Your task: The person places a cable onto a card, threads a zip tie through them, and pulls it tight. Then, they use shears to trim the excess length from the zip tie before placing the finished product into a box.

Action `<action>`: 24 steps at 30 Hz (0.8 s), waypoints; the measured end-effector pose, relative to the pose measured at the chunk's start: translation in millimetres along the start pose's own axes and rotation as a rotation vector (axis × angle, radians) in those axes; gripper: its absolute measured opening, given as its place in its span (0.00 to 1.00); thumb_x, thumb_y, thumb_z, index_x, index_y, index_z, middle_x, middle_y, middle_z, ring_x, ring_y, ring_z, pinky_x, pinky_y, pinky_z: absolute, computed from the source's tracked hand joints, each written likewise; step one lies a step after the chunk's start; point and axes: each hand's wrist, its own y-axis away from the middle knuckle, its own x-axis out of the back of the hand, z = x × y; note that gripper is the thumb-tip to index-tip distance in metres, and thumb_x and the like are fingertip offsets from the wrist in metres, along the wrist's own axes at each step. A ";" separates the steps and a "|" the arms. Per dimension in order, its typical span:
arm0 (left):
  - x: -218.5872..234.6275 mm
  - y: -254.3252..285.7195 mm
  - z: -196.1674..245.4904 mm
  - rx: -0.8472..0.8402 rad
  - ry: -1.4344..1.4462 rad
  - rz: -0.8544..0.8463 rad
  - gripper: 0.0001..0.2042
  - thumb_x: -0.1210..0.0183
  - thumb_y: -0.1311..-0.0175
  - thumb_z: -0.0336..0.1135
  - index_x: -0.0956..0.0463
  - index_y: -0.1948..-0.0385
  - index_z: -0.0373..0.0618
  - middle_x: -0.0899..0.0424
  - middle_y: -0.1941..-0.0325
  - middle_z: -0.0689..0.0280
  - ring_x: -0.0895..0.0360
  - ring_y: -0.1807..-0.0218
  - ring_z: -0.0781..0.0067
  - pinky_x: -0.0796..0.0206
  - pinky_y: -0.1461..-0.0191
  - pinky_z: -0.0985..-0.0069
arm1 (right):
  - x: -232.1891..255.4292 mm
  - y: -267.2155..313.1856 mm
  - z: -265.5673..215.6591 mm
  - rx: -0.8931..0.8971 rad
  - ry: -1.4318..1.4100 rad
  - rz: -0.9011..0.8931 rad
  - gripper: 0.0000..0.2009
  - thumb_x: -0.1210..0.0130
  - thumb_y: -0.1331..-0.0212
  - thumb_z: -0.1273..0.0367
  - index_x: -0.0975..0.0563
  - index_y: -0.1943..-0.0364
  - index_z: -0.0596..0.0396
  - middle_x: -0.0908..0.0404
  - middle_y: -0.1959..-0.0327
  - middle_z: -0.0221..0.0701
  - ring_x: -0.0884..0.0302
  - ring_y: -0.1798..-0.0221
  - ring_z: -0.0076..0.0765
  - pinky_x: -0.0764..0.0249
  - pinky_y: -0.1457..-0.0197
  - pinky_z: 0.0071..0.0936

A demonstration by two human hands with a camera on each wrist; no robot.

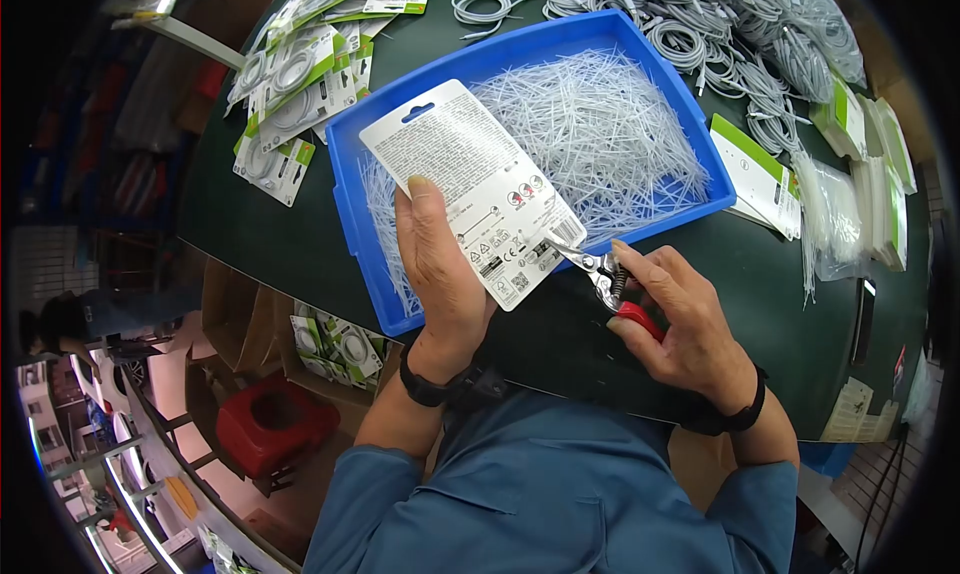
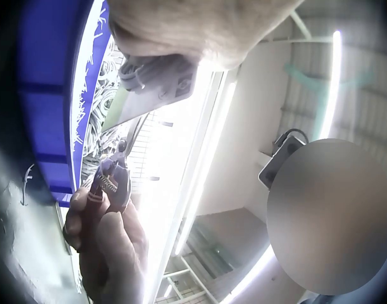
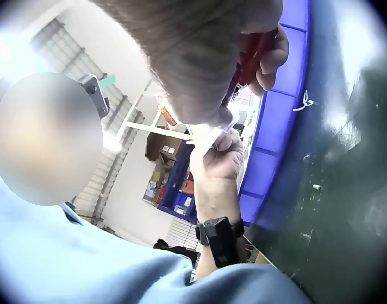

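Observation:
A white printed card package (image 1: 470, 179), its text side up, is held in the left hand (image 1: 440, 264), thumb on its face. Below the left hand (image 2: 187, 25) in the left wrist view, a coiled cable (image 2: 135, 73) shows on the card's other side. The right hand (image 1: 690, 324) grips red-handled snips (image 1: 603, 274), whose metal jaws lie at the card's lower right edge, near the barcode. Whether the jaws touch the card, I cannot tell. In the left wrist view the right hand (image 2: 114, 253) is curled round the handles.
Beneath the card stands a blue tray (image 1: 345, 189) of thin white plastic strips (image 1: 600, 124). Packaged cables (image 1: 300, 84) are piled at the back left. Loose grey cables (image 1: 690, 24) lie at the back right, with green-white cards (image 1: 755, 179) below them. A box of packages (image 1: 340, 344) sits below the table edge.

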 end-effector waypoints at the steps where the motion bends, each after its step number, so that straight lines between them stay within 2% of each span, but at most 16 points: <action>1: 0.7 -0.2 0.7 0.003 -0.001 -0.002 0.24 0.59 0.12 0.51 0.31 0.33 0.39 0.15 0.42 0.53 0.09 0.48 0.62 0.14 0.46 0.67 | -1.1 0.6 0.2 0.012 0.006 0.000 0.39 0.25 0.45 0.71 0.26 0.26 0.51 0.20 0.57 0.40 0.17 0.60 0.49 0.20 0.58 0.41; 10: -4.3 2.5 -4.3 -0.007 -0.012 0.015 0.24 0.59 0.12 0.51 0.32 0.32 0.41 0.16 0.41 0.53 0.10 0.46 0.63 0.14 0.44 0.66 | -5.3 -3.5 -5.9 0.007 0.089 -0.004 0.39 0.24 0.46 0.69 0.26 0.26 0.51 0.20 0.55 0.42 0.17 0.59 0.49 0.19 0.58 0.42; 16: -1.3 1.4 -11.2 -0.015 -0.008 0.028 0.22 0.60 0.12 0.50 0.32 0.33 0.42 0.16 0.41 0.54 0.10 0.46 0.63 0.14 0.44 0.66 | -8.7 -2.3 -8.0 0.016 0.193 -0.002 0.39 0.24 0.46 0.70 0.26 0.26 0.54 0.21 0.58 0.40 0.18 0.59 0.47 0.20 0.60 0.40; 24: 2.5 0.5 -19.2 -0.034 -0.037 0.050 0.22 0.59 0.12 0.50 0.33 0.32 0.42 0.17 0.40 0.53 0.10 0.45 0.61 0.14 0.43 0.66 | -19.7 4.2 -1.7 -0.022 0.136 -0.038 0.39 0.24 0.44 0.70 0.27 0.26 0.54 0.22 0.59 0.38 0.17 0.59 0.45 0.19 0.61 0.40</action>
